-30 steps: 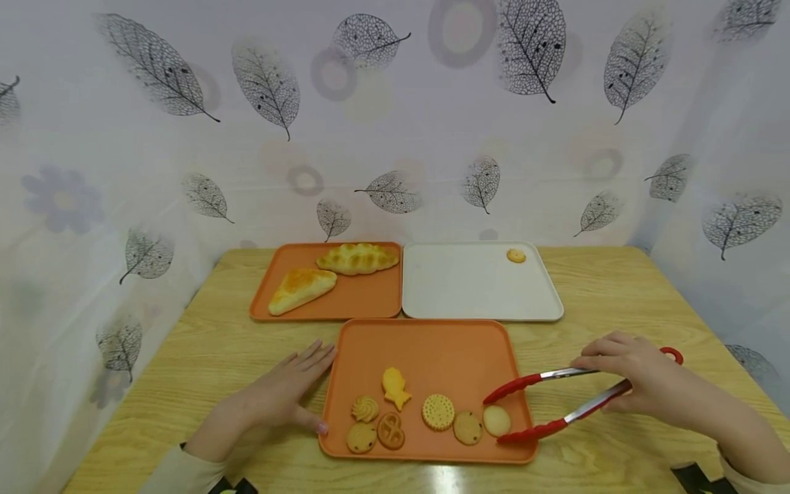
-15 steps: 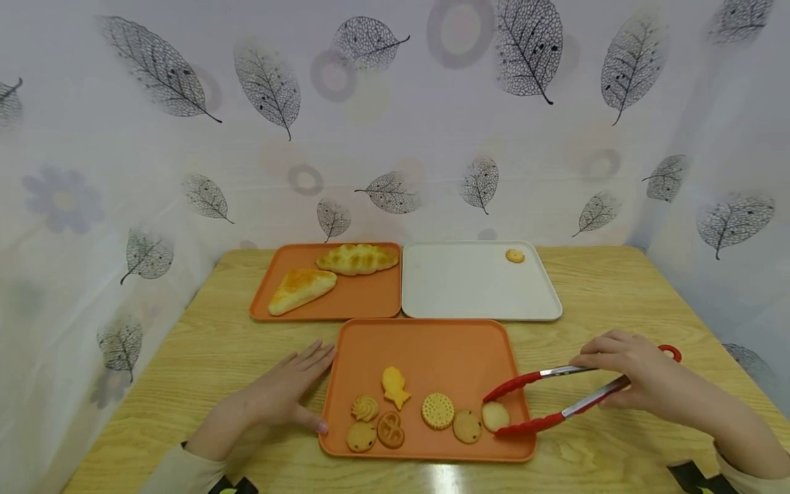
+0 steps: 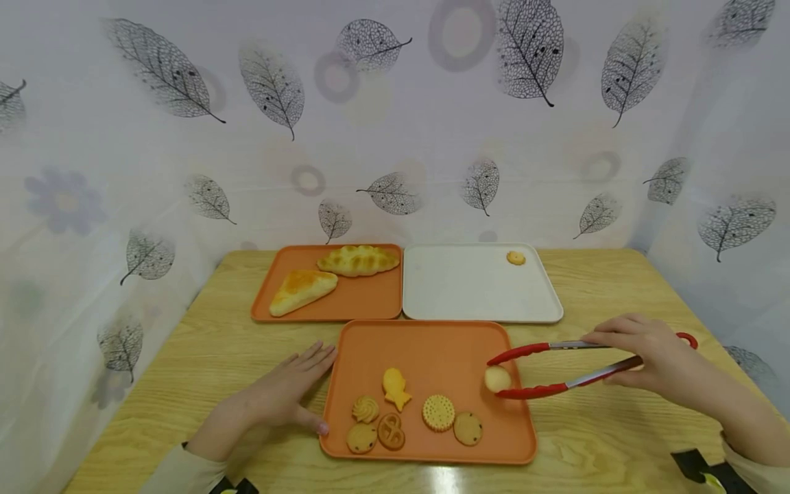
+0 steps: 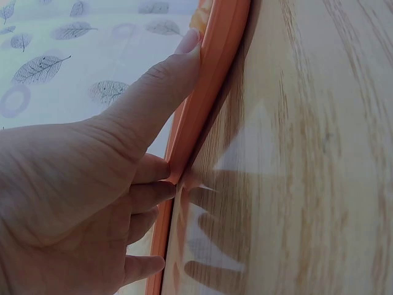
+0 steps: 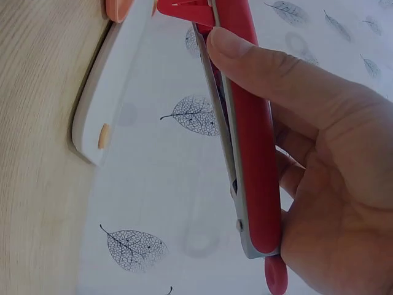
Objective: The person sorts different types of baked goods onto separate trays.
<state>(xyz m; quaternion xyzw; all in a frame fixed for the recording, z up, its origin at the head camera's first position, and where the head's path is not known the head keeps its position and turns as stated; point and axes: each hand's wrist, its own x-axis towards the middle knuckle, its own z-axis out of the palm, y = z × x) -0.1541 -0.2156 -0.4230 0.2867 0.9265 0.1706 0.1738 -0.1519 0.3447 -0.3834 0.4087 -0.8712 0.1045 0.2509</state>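
In the head view my right hand (image 3: 648, 353) grips red-and-silver tongs (image 3: 537, 392), their tips pinching a plain round cookie (image 3: 497, 379) above the right side of the front orange tray (image 3: 438, 350). The right wrist view shows the thumb on the red handle (image 5: 252, 153) of the tongs. My left hand (image 3: 280, 391) touches the tray's left edge with fairly straight fingers; in the left wrist view its thumb (image 4: 166, 80) lies along the rim. On this tray are a fish-shaped cracker (image 3: 395, 388), a swirl cookie (image 3: 365, 409), a pretzel (image 3: 391, 430), a dotted round cracker (image 3: 438, 412) and two speckled cookies (image 3: 468, 428).
Behind stands a second orange tray (image 3: 345, 305) with a braided bread (image 3: 358, 261) and a triangular bread (image 3: 302, 291). Beside it is a white tray (image 3: 469, 288) with one small cookie (image 3: 516, 258). A leaf-patterned cloth (image 3: 395, 137) hangs around the wooden table (image 3: 204, 343).
The tongs have closed in on the plain round cookie and carried it away from the tray's front right corner, up and toward the back. My left hand has stayed in place.
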